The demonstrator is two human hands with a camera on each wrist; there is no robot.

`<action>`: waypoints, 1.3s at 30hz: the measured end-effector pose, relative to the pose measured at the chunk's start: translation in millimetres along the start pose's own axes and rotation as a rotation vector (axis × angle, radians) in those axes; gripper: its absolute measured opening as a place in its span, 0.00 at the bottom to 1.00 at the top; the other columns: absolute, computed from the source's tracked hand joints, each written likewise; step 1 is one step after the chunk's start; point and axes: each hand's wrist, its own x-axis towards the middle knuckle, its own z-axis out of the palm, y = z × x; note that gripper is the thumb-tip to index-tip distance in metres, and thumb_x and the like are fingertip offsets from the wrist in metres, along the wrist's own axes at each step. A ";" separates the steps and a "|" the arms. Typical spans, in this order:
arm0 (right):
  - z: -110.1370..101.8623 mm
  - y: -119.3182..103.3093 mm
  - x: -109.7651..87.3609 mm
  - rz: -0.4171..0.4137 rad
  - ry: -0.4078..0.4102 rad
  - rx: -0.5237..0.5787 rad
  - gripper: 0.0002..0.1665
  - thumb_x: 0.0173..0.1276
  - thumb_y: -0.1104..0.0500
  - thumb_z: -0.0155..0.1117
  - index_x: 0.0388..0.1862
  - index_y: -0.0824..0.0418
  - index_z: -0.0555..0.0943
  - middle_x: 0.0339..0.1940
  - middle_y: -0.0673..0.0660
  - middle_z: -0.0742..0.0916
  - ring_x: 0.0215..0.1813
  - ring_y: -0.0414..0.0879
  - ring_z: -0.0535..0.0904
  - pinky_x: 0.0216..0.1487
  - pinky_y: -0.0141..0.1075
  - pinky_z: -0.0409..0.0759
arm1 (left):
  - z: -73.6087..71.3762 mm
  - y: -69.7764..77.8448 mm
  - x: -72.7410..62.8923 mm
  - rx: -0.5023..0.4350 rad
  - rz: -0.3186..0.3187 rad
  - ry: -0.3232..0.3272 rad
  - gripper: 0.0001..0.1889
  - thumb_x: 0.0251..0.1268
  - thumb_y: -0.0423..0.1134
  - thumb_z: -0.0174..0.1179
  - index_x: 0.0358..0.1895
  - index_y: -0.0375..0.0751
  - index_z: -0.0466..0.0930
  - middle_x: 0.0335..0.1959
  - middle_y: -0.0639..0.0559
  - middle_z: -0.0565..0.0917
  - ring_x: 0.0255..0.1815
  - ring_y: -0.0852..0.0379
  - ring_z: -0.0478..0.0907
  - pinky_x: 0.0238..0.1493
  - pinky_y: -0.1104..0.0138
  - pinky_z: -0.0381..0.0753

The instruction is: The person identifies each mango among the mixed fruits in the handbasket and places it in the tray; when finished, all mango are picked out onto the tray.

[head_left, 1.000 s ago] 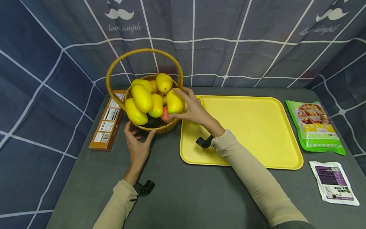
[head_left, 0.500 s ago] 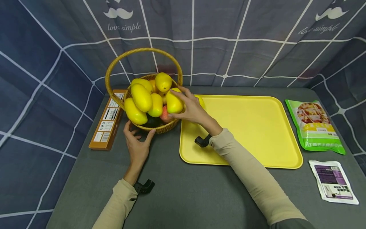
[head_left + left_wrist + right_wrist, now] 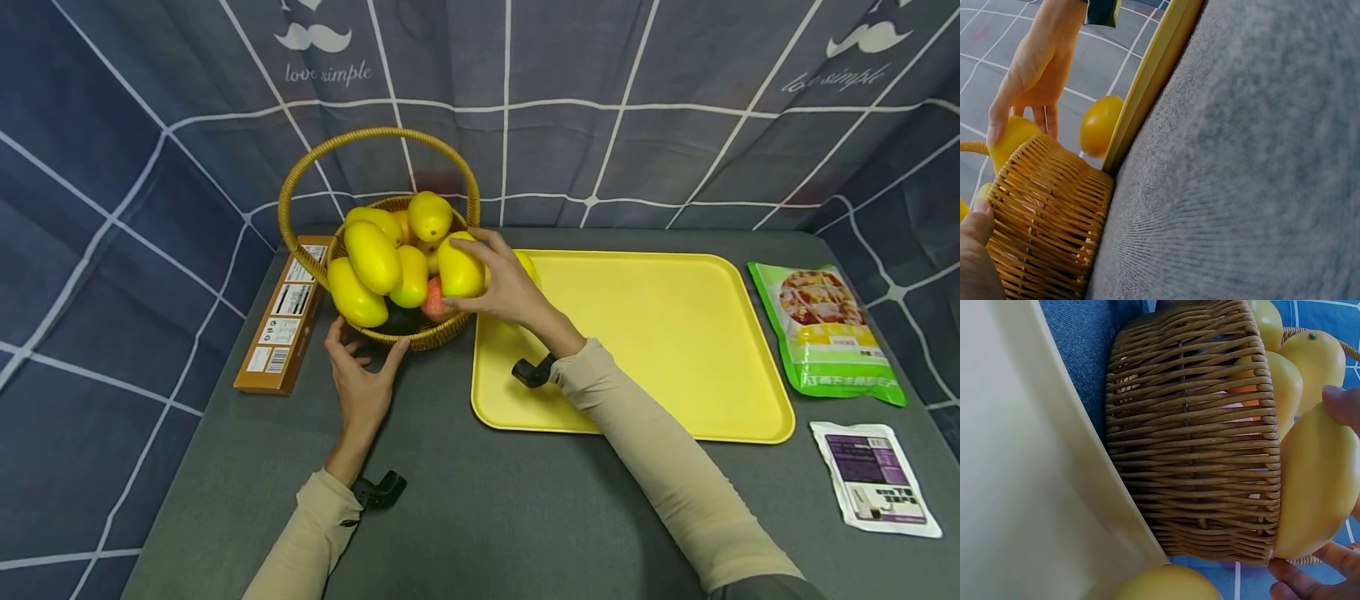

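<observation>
A wicker basket with a tall arched handle stands at the back left, heaped with yellow mangoes. Among them sit a reddish fruit and a dark one. My right hand holds a mango between thumb and fingers at the basket's right rim. At the near side, my left hand grips the basket, its thumb on the rim. Another yellow fruit lies by the tray's back left corner, mostly hidden behind my right hand in the head view.
A yellow tray lies right of the basket, under my right forearm. Left of the basket is a brown box with labels. At the far right lie a green food packet and a white and purple packet. Grid-patterned cloth surrounds the table.
</observation>
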 end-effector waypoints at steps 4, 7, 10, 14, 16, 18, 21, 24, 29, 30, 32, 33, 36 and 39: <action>-2.5 0.6 -2.7 -0.024 0.016 -0.011 0.49 0.50 0.41 0.79 0.71 0.48 0.71 0.74 0.60 0.65 0.72 0.54 0.64 0.69 0.48 0.68 | 0.5 -0.6 -0.2 -0.003 -0.007 0.000 0.45 0.57 0.34 0.71 0.73 0.34 0.51 0.68 0.33 0.62 0.58 0.31 0.68 0.50 0.46 0.67; -6.6 1.0 -6.9 -0.056 0.043 -0.009 0.49 0.49 0.42 0.79 0.70 0.48 0.72 0.73 0.59 0.66 0.72 0.52 0.64 0.69 0.48 0.68 | 1.7 -9.7 0.6 0.001 -0.010 0.002 0.46 0.57 0.34 0.71 0.74 0.34 0.51 0.68 0.34 0.62 0.58 0.31 0.68 0.50 0.46 0.67; -11.3 1.9 -11.4 -0.079 0.066 -0.001 0.49 0.48 0.42 0.80 0.69 0.48 0.72 0.73 0.58 0.67 0.72 0.50 0.64 0.68 0.47 0.68 | 2.6 -24.9 2.5 0.009 -0.008 0.008 0.47 0.56 0.35 0.72 0.74 0.38 0.51 0.69 0.36 0.62 0.58 0.32 0.68 0.50 0.48 0.67; -16.9 3.8 -16.4 -0.084 0.080 0.005 0.49 0.47 0.43 0.81 0.69 0.48 0.73 0.73 0.57 0.67 0.73 0.50 0.64 0.69 0.47 0.68 | 2.2 -39.8 4.1 0.033 -0.010 0.010 0.48 0.56 0.39 0.73 0.75 0.46 0.51 0.70 0.43 0.62 0.59 0.38 0.69 0.50 0.53 0.68; -19.3 5.1 -18.8 -0.086 0.083 0.007 0.49 0.47 0.44 0.81 0.69 0.48 0.73 0.74 0.57 0.67 0.73 0.50 0.64 0.69 0.48 0.68 | 1.3 -41.9 3.9 0.042 -0.010 0.009 0.47 0.56 0.41 0.73 0.75 0.50 0.51 0.70 0.45 0.62 0.59 0.41 0.70 0.50 0.56 0.69; -21.6 6.5 -21.1 -0.092 0.090 0.010 0.48 0.47 0.45 0.82 0.69 0.49 0.73 0.73 0.58 0.67 0.73 0.50 0.64 0.68 0.48 0.68 | 0.7 -42.8 3.7 0.043 -0.005 0.009 0.47 0.56 0.43 0.73 0.75 0.52 0.51 0.70 0.47 0.62 0.58 0.42 0.70 0.50 0.58 0.69; -25.5 8.4 -24.8 -0.096 0.097 0.007 0.48 0.47 0.45 0.82 0.69 0.49 0.73 0.73 0.57 0.67 0.73 0.49 0.65 0.68 0.48 0.69 | 0.2 -42.5 3.2 0.043 0.005 0.012 0.46 0.56 0.44 0.72 0.74 0.53 0.52 0.70 0.46 0.63 0.58 0.42 0.70 0.49 0.58 0.69; -30.2 10.6 -28.6 -0.101 0.105 0.004 0.49 0.46 0.46 0.82 0.69 0.50 0.73 0.74 0.57 0.67 0.73 0.49 0.64 0.68 0.48 0.69 | 0.4 -42.2 3.3 0.044 0.009 0.013 0.46 0.56 0.45 0.72 0.74 0.53 0.52 0.69 0.46 0.63 0.57 0.41 0.70 0.49 0.58 0.69; -38.7 16.0 -34.8 -0.111 0.125 0.006 0.49 0.46 0.48 0.83 0.69 0.50 0.73 0.74 0.57 0.66 0.73 0.49 0.64 0.68 0.49 0.69 | 1.1 -43.0 3.8 0.044 0.003 0.010 0.46 0.56 0.44 0.72 0.74 0.53 0.52 0.69 0.46 0.63 0.58 0.42 0.70 0.50 0.58 0.69; -40.3 17.2 -36.1 -0.114 0.130 0.006 0.49 0.46 0.49 0.83 0.69 0.50 0.73 0.74 0.57 0.66 0.73 0.49 0.64 0.68 0.49 0.69 | 1.3 -43.2 4.0 0.045 0.002 0.009 0.46 0.56 0.44 0.72 0.74 0.53 0.52 0.69 0.46 0.63 0.58 0.42 0.70 0.50 0.58 0.69; -43.3 19.6 -38.8 -0.117 0.138 0.008 0.48 0.46 0.49 0.83 0.68 0.50 0.74 0.74 0.58 0.66 0.73 0.50 0.64 0.67 0.50 0.70 | 1.8 -43.5 4.4 0.044 0.000 0.009 0.47 0.56 0.43 0.73 0.75 0.52 0.52 0.69 0.46 0.63 0.58 0.42 0.70 0.49 0.58 0.69; -44.7 20.8 -40.1 -0.119 0.143 0.007 0.48 0.46 0.49 0.83 0.68 0.50 0.74 0.74 0.57 0.67 0.73 0.50 0.65 0.67 0.50 0.70 | 2.1 -43.4 4.6 0.043 -0.001 0.010 0.47 0.56 0.42 0.73 0.75 0.50 0.52 0.69 0.46 0.63 0.58 0.42 0.70 0.49 0.58 0.68; -49.8 24.8 -44.4 -0.119 0.157 0.009 0.48 0.45 0.51 0.84 0.67 0.51 0.74 0.74 0.56 0.67 0.73 0.50 0.65 0.66 0.51 0.70 | 3.1 -40.8 5.0 0.037 -0.003 0.012 0.48 0.55 0.39 0.73 0.75 0.46 0.51 0.69 0.43 0.63 0.58 0.38 0.69 0.49 0.54 0.68; -55.0 30.6 -48.6 -0.112 0.169 0.012 0.48 0.44 0.53 0.84 0.67 0.52 0.74 0.74 0.56 0.66 0.72 0.51 0.66 0.66 0.51 0.71 | 3.6 -31.3 4.4 0.021 0.000 0.013 0.47 0.55 0.35 0.73 0.74 0.39 0.51 0.69 0.37 0.62 0.58 0.33 0.68 0.50 0.49 0.67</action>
